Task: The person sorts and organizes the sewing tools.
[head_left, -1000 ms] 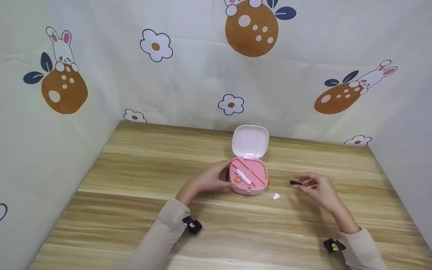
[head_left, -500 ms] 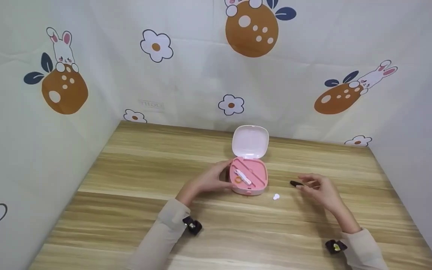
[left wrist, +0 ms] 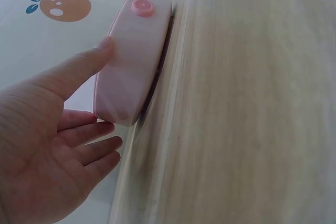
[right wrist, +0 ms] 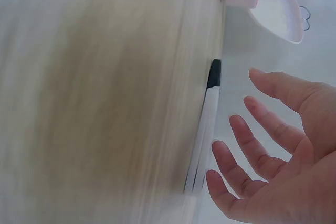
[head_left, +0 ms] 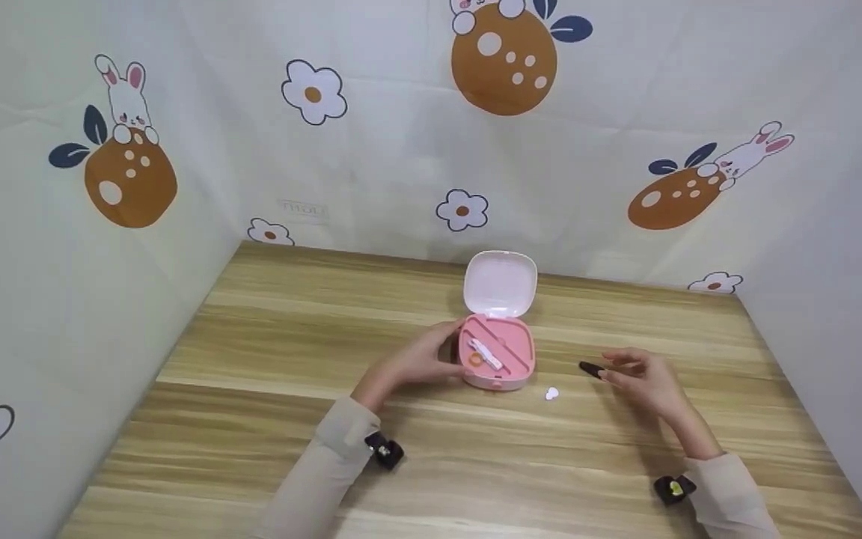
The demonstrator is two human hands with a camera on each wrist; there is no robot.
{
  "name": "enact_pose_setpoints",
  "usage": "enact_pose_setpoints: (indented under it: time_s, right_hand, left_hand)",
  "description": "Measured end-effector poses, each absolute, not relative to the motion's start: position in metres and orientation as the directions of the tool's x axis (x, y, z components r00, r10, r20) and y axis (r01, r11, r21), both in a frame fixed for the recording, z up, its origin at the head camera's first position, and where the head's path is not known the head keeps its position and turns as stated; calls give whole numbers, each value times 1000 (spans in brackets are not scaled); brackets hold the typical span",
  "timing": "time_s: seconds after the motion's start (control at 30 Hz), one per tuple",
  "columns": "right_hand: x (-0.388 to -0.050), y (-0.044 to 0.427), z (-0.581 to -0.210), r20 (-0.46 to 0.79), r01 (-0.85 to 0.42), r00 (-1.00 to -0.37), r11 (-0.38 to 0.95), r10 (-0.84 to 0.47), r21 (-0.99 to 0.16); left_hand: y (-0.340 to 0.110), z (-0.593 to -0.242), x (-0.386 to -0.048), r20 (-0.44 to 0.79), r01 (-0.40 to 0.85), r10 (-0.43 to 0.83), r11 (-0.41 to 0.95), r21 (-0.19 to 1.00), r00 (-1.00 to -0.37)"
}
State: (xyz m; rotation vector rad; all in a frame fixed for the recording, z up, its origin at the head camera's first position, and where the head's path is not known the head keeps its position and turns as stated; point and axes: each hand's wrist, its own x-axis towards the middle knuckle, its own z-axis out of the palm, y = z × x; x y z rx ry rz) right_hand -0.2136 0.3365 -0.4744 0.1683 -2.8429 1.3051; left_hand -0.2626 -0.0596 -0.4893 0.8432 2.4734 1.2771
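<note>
A pink box stands on the table with its white lid raised. My left hand holds its left side, thumb on the front wall and fingers at the rear corner. Inside lie a small white clip-like piece and an orange ring. To the right, a slim white item with a black tip lies on the table; its pale part shows two thin layers in the right wrist view. My right hand hovers beside it with loosely bent, spread fingers, apart from it and holding nothing.
A small white cloud-shaped piece lies on the wooden table between the box and my right hand. A patterned cloth closes off the back and both sides.
My right hand has drawn slightly to the right and off the black-tipped item, so more of the black end shows. My left hand and the box have stayed put.
</note>
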Motion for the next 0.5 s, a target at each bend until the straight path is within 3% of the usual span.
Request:
enact_pose_setpoints:
  time_s: [0.23, 0.5]
  right_hand:
    - [-218, 341, -476, 25, -110, -990, 648, -139, -754]
    - [-223, 348, -479, 15, -151, -979, 668, -205, -729]
  left_hand:
    - [-61, -489, -263, 111, 431, 616, 398, 810, -779]
    - [-61, -489, -264, 95, 418, 608, 416, 808, -788]
